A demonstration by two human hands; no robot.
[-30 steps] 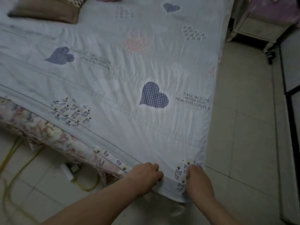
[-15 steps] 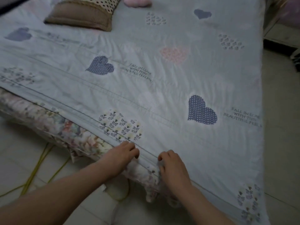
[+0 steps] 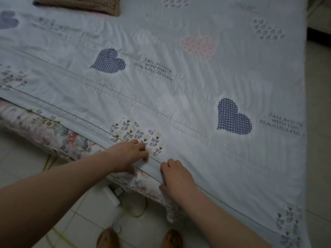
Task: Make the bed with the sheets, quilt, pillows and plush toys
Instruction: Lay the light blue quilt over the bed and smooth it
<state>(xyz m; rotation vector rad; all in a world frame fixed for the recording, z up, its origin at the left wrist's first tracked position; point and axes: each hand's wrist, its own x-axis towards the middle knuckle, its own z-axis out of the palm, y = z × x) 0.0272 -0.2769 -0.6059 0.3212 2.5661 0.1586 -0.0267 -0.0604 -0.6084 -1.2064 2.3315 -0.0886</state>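
On my left the tiled floor (image 3: pixel 86 219) is open beside the bed, apart from a yellow cable (image 3: pixel 138 213) and a white plug block (image 3: pixel 112 195) lying close under the bed's side. My operator's feet (image 3: pixel 107 238) stand just short of that edge. The near edge of the quilt (image 3: pixel 188 90) runs on a slant from upper left to lower right, and a floral sheet (image 3: pixel 44 128) shows below it along the bed's side.

The quilt is pale blue with heart patches, spread flat with light creases over most of the bed. A brown pillow (image 3: pixel 80 4) sits on it at the far left top. A strip of bare floor runs down the right past the quilt's far side edge.

Both hands are on the quilt's near edge, close together but not touching. The left hand (image 3: pixel 130 155) pinches the border beside a flowered heart patch, with its fingers on top. The right hand (image 3: pixel 176 178) grips the same border just to its right, with its fingers curled over the stitched seam.
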